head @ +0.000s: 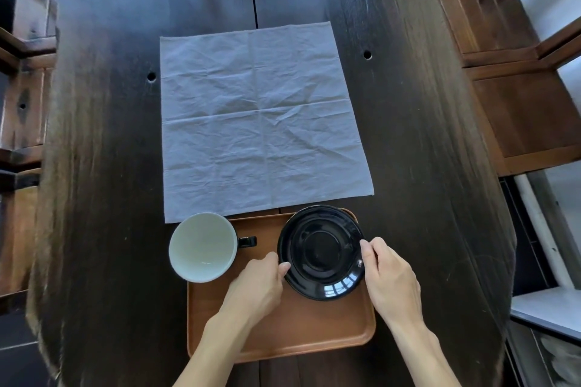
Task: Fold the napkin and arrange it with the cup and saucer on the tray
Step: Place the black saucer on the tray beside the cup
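Dark wooden desk (408, 135): left hand (257, 289) and right hand (390, 280) pinch glossy black saucer (320, 251) at 6 o'clock.

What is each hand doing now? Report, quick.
Left hand: fingers pinch the saucer at its left rim.
Right hand: fingers pinch its right rim.

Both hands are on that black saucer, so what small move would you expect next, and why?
Probably lifting the glossy black saucer off the brown wooden tray and setting it aside. The left hand and right hand pinch its opposite rims, and the pale grey cloth napkin lies unfolded on the dark table, so the tray may be getting cleared first.
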A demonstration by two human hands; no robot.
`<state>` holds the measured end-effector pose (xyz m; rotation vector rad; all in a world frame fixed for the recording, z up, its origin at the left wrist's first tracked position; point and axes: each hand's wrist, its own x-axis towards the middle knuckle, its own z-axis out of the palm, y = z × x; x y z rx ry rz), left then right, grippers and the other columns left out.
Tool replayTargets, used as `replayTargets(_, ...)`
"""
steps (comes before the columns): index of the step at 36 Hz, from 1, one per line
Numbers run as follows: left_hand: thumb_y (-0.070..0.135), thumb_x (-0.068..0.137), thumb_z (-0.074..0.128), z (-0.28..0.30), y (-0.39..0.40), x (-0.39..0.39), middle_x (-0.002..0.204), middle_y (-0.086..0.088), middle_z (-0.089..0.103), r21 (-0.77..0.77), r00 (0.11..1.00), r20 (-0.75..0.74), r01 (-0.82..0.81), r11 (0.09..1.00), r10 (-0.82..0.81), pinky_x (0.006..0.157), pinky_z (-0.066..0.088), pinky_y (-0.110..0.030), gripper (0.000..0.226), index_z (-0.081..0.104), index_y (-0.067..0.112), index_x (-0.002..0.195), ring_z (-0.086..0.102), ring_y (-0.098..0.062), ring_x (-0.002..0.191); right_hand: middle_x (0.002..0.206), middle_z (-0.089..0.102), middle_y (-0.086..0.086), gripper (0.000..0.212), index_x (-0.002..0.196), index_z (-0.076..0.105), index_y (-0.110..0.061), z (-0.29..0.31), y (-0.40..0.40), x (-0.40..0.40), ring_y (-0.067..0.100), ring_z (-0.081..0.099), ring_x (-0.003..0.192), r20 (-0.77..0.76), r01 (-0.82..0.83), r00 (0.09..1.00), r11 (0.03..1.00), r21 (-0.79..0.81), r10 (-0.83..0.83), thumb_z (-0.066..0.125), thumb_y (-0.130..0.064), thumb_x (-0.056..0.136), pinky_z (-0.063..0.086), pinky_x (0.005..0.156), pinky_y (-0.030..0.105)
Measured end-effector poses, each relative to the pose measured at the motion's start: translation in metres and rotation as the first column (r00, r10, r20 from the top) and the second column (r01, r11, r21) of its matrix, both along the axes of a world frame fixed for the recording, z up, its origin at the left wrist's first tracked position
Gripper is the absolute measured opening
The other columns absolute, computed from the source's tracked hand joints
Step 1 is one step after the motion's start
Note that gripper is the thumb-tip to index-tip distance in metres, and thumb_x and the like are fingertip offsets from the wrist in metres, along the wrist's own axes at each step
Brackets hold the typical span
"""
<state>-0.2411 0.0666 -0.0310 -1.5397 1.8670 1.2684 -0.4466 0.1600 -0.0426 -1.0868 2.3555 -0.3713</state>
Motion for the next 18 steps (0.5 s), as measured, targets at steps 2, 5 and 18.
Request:
replayTargets(2, 0.046, 0.104, 0.031, 0.002, 0.0, 0.0, 0.084, -0.007, 0.063, -0.013, 1.0, 0.002, -0.005, 1.0, 0.005, 0.076, 0.053, -0.045, 0.035, 0.035, 0.022, 0.078, 0.062, -0.027, 0.085, 0.064, 0.053, -0.003, 0.039, 0.072, 0.035, -0.02, 0.003, 0.002, 0.003, 0.015, 0.054, 0.06, 0.012, 0.028, 1.0, 1.0, 0.007, -0.028, 0.036, -0.044, 0.103, 0.042, 0.054, 0.039)
replayTargets(5, 0.047, 0.104, 0.028, 0.007, 0.001, -0.001, 0.078, -0.002, 0.057, -0.095, 0.999, -0.027, -0.039, 0.995, 0.037, 0.063, 0.044, -0.039, 0.03, 0.038, 0.022, 0.091, 0.056, -0.024, 0.072, 0.067, 0.058, -0.005, 0.037, 0.077, 0.04, -0.021, 0.007, 0.008, 0.01, 0.012, 0.056, 0.062, 0.023, 0.064, 0.998, 0.997, 0.046, -0.065, 0.034, -0.047, 0.103, 0.04, 0.053, 0.037)
replayTargets(18, 0.039, 0.106, 0.023, -0.002, 0.009, -0.001, 0.061, 0.001, 0.047, -0.173, 0.981, -0.15, -0.147, 0.974, 0.122, 0.05, 0.031, -0.033, 0.03, 0.029, 0.026, 0.079, 0.04, -0.018, 0.052, 0.06, 0.052, -0.006, 0.037, 0.071, 0.032, -0.024, 0.002, 0.021, 0.025, 0.009, 0.051, 0.054, -0.094, 0.043, 0.995, 0.995, 0.092, -0.034, 0.033, -0.039, 0.104, 0.031, 0.046, 0.025)
